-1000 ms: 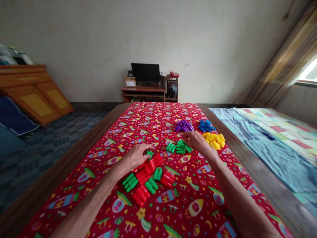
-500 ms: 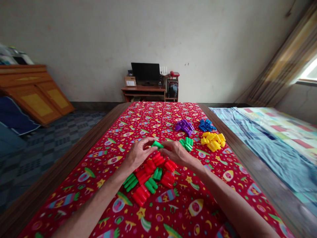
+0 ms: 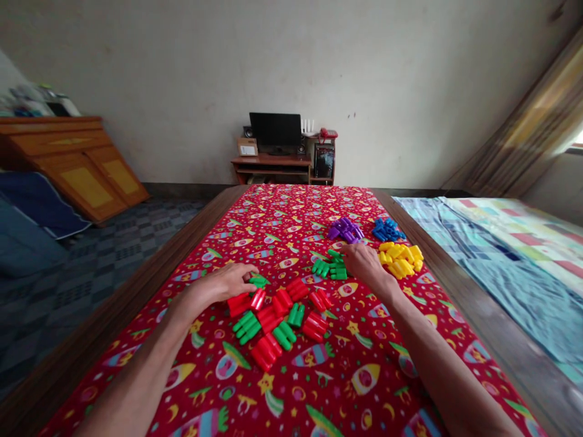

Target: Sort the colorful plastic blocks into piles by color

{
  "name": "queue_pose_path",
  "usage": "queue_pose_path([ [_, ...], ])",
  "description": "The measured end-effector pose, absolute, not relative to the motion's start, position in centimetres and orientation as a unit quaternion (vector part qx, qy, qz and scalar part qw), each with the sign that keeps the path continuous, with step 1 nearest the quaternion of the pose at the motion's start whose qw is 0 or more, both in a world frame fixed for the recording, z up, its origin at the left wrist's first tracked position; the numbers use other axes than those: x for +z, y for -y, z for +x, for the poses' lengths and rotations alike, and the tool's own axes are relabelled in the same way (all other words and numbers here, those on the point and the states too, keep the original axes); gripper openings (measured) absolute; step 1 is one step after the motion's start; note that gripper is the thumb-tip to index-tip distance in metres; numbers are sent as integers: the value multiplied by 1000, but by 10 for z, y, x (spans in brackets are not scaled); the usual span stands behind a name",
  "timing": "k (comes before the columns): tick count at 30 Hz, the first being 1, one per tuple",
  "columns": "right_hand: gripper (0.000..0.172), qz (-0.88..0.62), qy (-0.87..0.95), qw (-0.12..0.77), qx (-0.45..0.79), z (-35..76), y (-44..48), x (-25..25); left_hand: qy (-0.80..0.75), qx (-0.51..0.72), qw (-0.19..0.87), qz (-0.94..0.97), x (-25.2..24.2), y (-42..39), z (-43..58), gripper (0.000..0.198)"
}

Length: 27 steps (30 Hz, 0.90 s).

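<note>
R hand palm-down nr grn pcs

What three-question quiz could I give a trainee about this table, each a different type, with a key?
1. True or false: the yellow pile lies nearer the camera than the purple pile.
2. Which pile are the fingers of the right hand nearest? A) blue B) green C) yellow
3. Fill in: the loose cluster of blocks nearest the camera mixes red and ____.

Key: 1. True. 2. B, the green pile. 3. Green.
</note>
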State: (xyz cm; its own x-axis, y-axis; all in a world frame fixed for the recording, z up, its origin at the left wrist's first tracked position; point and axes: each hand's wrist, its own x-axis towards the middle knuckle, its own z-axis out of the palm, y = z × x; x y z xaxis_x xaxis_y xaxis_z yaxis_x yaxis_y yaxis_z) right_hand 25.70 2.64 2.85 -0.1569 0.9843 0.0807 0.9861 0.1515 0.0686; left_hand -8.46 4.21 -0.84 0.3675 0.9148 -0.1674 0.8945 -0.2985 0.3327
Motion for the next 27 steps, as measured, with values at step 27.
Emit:
queue_pose_path([
  [27, 25, -626, 757, 183, -38, 263, -39, 10, -417, 162, 196, 873, 7, -2, -13, 40],
])
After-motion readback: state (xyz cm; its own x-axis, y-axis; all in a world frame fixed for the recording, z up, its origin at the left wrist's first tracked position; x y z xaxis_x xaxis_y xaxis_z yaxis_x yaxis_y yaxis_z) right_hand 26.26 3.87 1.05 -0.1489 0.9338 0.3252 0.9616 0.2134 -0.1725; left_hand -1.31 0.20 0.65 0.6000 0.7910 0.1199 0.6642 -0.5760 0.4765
